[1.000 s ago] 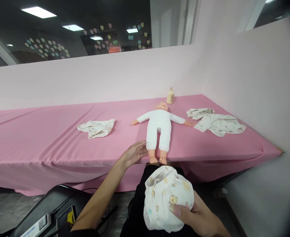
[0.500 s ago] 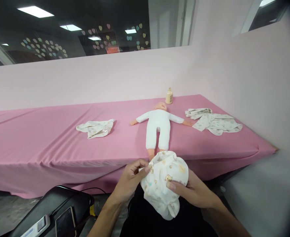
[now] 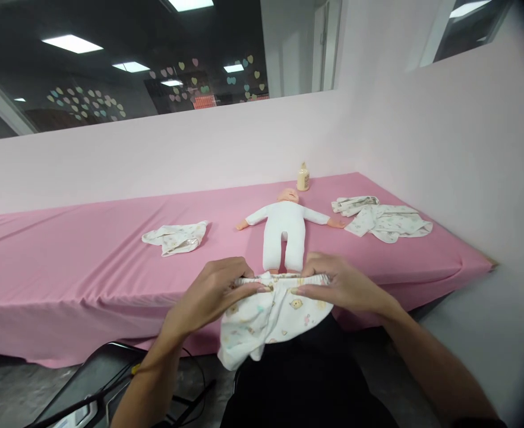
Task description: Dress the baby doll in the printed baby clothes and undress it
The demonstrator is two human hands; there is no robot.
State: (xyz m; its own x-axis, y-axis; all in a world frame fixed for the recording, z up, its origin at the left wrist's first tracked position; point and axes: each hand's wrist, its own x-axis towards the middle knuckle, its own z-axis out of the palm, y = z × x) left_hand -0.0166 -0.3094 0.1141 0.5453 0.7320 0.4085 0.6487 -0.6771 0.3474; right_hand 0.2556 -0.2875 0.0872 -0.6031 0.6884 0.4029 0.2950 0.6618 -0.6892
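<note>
Both of my hands hold a pair of white baby pants (image 3: 284,312) with a small animal print, its gathered waistband uppermost and the cloth hanging over my lap. My left hand (image 3: 215,291) pinches the left part of the band, thumb in front. The right part is gripped by my right hand (image 3: 340,284) in the same way. Just beyond the band lies a baby doll (image 3: 284,226) on its back in a white body suit, arms spread, legs toward me. Its feet are mostly hidden behind the pants and hands.
A pink-covered table (image 3: 88,261) runs along the wall. On it lie a printed garment (image 3: 177,238) at left and more folded printed clothes (image 3: 387,223) at right. A pump bottle (image 3: 303,178) stands behind the doll's head. At lower left is a black chair (image 3: 97,374) with devices and cables.
The pants have turned from a bunched bundle to hanging from their waistband. My right hand has moved up from the cloth's lower side to the band; my left hand has moved slightly left.
</note>
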